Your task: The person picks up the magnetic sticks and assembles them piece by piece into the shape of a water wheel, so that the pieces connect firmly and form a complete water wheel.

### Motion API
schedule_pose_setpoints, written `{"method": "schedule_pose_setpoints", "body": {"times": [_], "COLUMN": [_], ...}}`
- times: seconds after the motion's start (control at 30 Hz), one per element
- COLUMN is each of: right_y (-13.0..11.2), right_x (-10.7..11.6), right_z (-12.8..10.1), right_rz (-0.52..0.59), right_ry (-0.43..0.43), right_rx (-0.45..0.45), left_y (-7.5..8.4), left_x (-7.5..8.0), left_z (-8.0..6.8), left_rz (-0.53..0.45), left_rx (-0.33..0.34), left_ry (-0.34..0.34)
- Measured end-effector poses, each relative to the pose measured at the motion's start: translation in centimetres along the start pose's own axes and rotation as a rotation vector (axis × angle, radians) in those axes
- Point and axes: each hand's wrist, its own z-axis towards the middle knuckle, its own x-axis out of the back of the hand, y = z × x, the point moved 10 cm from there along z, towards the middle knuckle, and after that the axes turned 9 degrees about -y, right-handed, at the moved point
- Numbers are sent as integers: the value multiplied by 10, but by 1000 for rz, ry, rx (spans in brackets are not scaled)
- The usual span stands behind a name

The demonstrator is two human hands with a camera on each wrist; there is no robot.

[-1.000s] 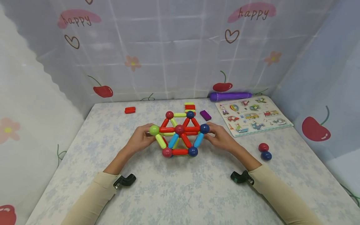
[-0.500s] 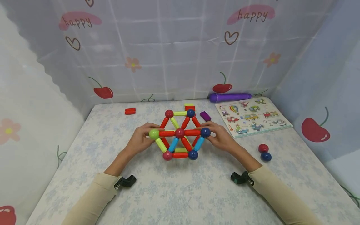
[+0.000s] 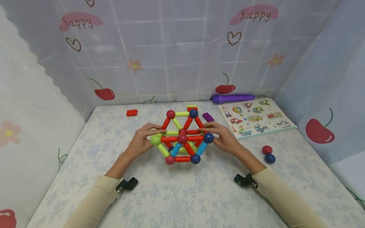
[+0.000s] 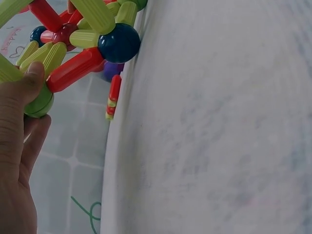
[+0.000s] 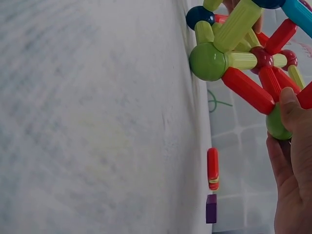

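Observation:
A frame built of magnetic sticks and balls (image 3: pixel 182 138) is held up over the table's middle. Its sticks are red, yellow-green and light blue, its balls red, dark blue and green. At its left side my left hand (image 3: pixel 141 139) grips it, with the thumb on a green ball (image 4: pixel 40 105) in the left wrist view. My right hand (image 3: pixel 225 136) grips the opposite side, its thumb and fingers about another green ball (image 5: pixel 277 124) in the right wrist view. In the head view the near balls hide part of each hand's fingertips.
Two red sticks (image 3: pixel 132 113) lie back left. Behind the frame are stacked sticks (image 3: pixel 192 108) and a purple block (image 3: pixel 208 117). A picture board (image 3: pixel 242 126) and a purple tube (image 3: pixel 233 98) lie back right, with loose red (image 3: pixel 267 150) and blue balls (image 3: pixel 269 158) nearer.
Both hands have tilted the frame: its near side has dropped slightly and its far top edge has risen, so the rear balls and sticks show more behind the front ones.

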Motion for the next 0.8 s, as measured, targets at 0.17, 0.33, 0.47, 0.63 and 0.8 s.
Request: {"method": "schedule_pose_setpoints", "body": {"times": [0.17, 0.33, 0.47, 0.63, 0.8], "right_y": [-2, -6, -9, -11, -13], "right_x": [2, 4, 5, 5, 6], "right_z": [-1, -2, -3, -4, -4], "right_rz": [-15, -42, -64, -88, -104], "right_ry": [-4, 8, 19, 24, 32], "right_rx": [12, 51, 84, 121, 159], "left_y": [7, 11, 16, 22, 26], "left_x": [3, 4, 5, 5, 6], "left_z": [1, 2, 2, 1, 0], "left_rz": [24, 40, 59, 110, 167], "left_rx": [-59, -116, -159, -202, -242], "left_ry": [-10, -18, -15, -6, 5]}}
